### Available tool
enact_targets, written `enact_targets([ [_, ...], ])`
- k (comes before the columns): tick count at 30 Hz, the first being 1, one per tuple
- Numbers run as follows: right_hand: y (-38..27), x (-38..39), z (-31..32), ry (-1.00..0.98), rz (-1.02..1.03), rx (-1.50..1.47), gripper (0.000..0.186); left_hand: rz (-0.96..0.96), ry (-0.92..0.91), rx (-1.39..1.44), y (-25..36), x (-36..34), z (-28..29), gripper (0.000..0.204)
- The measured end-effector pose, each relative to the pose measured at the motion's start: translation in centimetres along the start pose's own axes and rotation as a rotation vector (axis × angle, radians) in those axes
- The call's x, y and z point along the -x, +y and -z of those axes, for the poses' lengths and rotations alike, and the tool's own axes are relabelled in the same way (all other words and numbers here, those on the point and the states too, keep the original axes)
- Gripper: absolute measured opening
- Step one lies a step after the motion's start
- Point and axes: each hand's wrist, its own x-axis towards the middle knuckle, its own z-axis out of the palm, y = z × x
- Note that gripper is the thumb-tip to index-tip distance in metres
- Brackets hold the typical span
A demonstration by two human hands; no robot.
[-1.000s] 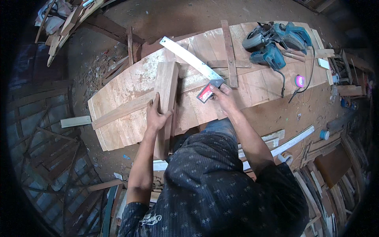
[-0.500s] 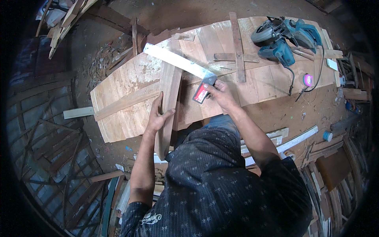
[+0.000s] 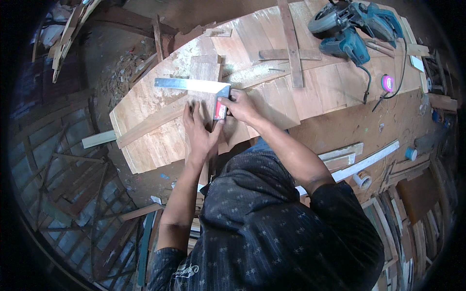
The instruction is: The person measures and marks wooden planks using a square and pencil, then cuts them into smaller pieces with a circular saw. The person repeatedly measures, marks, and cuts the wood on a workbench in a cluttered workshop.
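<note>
A try square (image 3: 191, 85) with a long metal blade and a dark handle with a red face lies across a wooden board (image 3: 206, 67). Its handle sits along the board's right side, and my right hand (image 3: 244, 108) is closed on it, thumb on the red face. My left hand (image 3: 201, 133) straddles the same board lower down, fingers on the left and thumb on the right, close to the bottom of the handle. The board's near end runs toward my body, partly hidden under my left hand and wrist.
Beneath is a broad surface of joined planks (image 3: 272, 102). A teal circular saw (image 3: 344, 43) with a black cord stands at the far right, beside a pink round item (image 3: 387, 83). Loose strips, including an upright-lying slat (image 3: 291, 46), lie across the planks. Timber pieces (image 3: 349, 169) lie on the floor.
The try square has moved left and turned, its blade now nearly level across the board. My right hand came along with it, nearer my left hand. The board now lies with its broad face up.
</note>
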Motion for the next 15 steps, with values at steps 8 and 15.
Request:
enact_targets([
  [8,-2.0,1.7,1.0,0.185,0.197,0.130,0.030,-0.174,-0.128,-0.121,-0.8,-3.8,-2.4,0.098],
  [15,-20.6,20.5,14.5,0.072,1.141,-0.088,0.040,-0.132,-0.181,-0.198,-0.2,-3.7,-2.3,0.096],
])
